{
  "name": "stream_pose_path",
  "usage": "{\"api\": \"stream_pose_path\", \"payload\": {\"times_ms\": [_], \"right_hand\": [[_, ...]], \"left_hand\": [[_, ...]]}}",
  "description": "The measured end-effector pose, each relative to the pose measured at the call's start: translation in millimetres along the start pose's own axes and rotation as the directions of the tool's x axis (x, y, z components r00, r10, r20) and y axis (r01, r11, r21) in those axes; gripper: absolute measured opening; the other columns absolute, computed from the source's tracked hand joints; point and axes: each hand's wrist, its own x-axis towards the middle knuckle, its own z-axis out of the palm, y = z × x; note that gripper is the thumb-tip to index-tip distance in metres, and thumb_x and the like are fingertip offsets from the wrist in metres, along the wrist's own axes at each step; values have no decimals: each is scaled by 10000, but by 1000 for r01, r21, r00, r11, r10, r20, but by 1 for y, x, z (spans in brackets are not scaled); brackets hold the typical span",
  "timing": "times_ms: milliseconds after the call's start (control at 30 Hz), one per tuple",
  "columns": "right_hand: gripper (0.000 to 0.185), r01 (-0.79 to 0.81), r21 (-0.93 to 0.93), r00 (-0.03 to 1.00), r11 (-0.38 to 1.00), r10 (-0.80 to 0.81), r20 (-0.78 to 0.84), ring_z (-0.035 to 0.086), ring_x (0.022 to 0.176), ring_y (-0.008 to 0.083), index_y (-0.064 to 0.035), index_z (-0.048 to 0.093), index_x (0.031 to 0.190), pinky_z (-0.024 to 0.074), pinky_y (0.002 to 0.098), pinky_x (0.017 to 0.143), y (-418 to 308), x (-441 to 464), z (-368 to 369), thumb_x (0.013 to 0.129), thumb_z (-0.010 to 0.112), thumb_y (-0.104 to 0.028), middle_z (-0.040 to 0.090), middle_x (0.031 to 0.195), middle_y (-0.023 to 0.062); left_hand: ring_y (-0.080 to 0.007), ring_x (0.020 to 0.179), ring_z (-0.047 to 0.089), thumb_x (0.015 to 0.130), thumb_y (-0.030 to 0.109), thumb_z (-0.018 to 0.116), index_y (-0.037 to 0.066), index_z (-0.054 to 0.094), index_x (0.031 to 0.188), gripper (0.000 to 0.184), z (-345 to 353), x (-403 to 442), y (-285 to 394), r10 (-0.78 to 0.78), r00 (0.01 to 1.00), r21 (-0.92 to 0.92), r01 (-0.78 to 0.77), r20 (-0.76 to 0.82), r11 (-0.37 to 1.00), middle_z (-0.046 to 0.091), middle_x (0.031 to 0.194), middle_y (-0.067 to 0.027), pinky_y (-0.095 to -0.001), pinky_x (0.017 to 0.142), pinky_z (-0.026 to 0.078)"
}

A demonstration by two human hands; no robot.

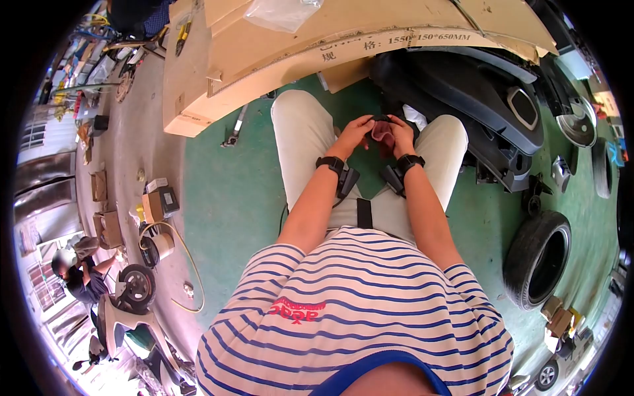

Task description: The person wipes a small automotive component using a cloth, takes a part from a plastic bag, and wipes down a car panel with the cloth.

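Observation:
Between my knees, both hands hold a dark curved part with a reddish cloth (pixel 382 132) hanging beneath it. My left hand (pixel 356 131) grips the part's left end with its fingers curled. On the other side, my right hand (pixel 401 134) has its fingers closed around the part and the cloth's edge. The dark part is small and partly hidden by the fingers, so its exact shape is unclear. Black straps with devices sit on both wrists. A large black plastic body panel (pixel 462 92) lies just beyond my right knee.
A long cardboard box (pixel 264 72) spans the front, with a clear plastic bag (pixel 282 13) on top. A metal tool (pixel 236 129) lies on the green floor. A tyre (pixel 538 261) stands at the right. At left are small boxes (pixel 158 203), a hose and a person by a scooter.

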Motion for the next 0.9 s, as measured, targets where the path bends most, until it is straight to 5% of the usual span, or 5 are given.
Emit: {"api": "stream_pose_path", "payload": {"times_ms": [267, 367, 667, 800, 900], "right_hand": [[252, 245, -250, 965, 937, -260, -27, 593, 792, 156, -15, 652, 960, 466, 246, 728, 9, 0, 4, 741, 535, 31, 624, 847, 52], [233, 84, -226, 996, 971, -83, 14, 588, 776, 143, -6, 648, 939, 453, 234, 716, -4, -11, 11, 742, 529, 28, 611, 800, 39], [210, 488, -632, 839, 602, -522, 150, 537, 654, 163, -59, 653, 895, 435, 255, 625, 12, -3, 11, 714, 559, -6, 541, 770, 64], [201, 609, -621, 751, 493, -610, 252, 524, 657, 201, -71, 657, 881, 438, 276, 626, -6, -28, 27, 714, 563, -9, 495, 787, 83], [206, 620, -576, 768, 533, -561, 307, 523, 663, 207, -68, 649, 902, 441, 300, 630, -9, -32, 31, 719, 571, -16, 498, 803, 86]], "left_hand": [[-58, 635, 507, 901, 179, 514, 80, 572, 1111, 240, -3, 7, -9, 203, 958, 197, -163, -203, 967, 594, 851, 5, -198, 486, 378], [-98, 733, 552, 891, 124, 513, 56, 581, 1079, 212, -18, 31, -39, 442, 862, 350, -346, -248, 871, 606, 880, -26, -217, 623, 435], [-333, 834, 599, 826, 67, 532, 49, 608, 972, 166, -10, 19, -22, 623, 706, 627, -325, -337, 708, 623, 897, -168, -339, 714, 470], [-215, 623, 600, 848, 74, 520, 50, 608, 989, 168, -16, 21, -25, 529, 739, 595, -217, -418, 774, 622, 790, -132, -297, 604, 462], [-371, 787, 590, 814, 88, 544, 62, 618, 952, 159, -20, 22, -28, 511, 698, 584, -163, -501, 795, 624, 844, -178, -382, 683, 469]]}}
